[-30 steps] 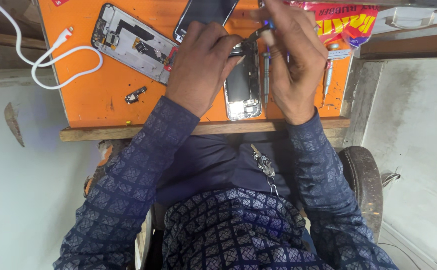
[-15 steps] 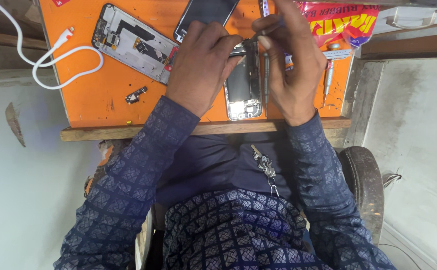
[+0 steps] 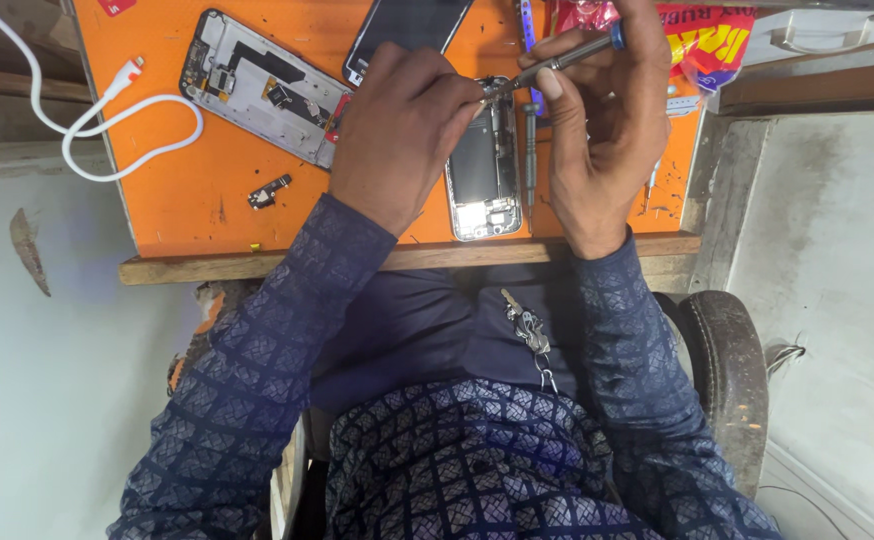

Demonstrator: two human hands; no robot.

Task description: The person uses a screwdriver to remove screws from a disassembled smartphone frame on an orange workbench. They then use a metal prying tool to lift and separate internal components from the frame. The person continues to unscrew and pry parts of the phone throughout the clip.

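Leftmost, a white cable (image 3: 107,130) loops across the left edge of the orange work surface (image 3: 207,190), its plug end lying on the orange. Just right of it an opened phone frame (image 3: 262,88) lies at a slant, and nearer, a small dark loose part (image 3: 269,190) sits alone on the orange. Farther back, a dark phone screen (image 3: 407,30) runs up to the top edge. The left hand (image 3: 397,140) rests over the middle of the surface, fingers curled together, their tips pinching at the tip of the screwdriver (image 3: 557,62); what they pinch there is too small to tell. Below those fingertips, the opened phone (image 3: 484,170) lies flat near the wooden front edge (image 3: 407,258), its insides bare. The right hand (image 3: 602,130) holds the screwdriver's slim grey shaft, fingers wrapped round it with the thumb pressed along it, blue cap pointing far right. Beyond it lies a red and yellow packet (image 3: 702,40)
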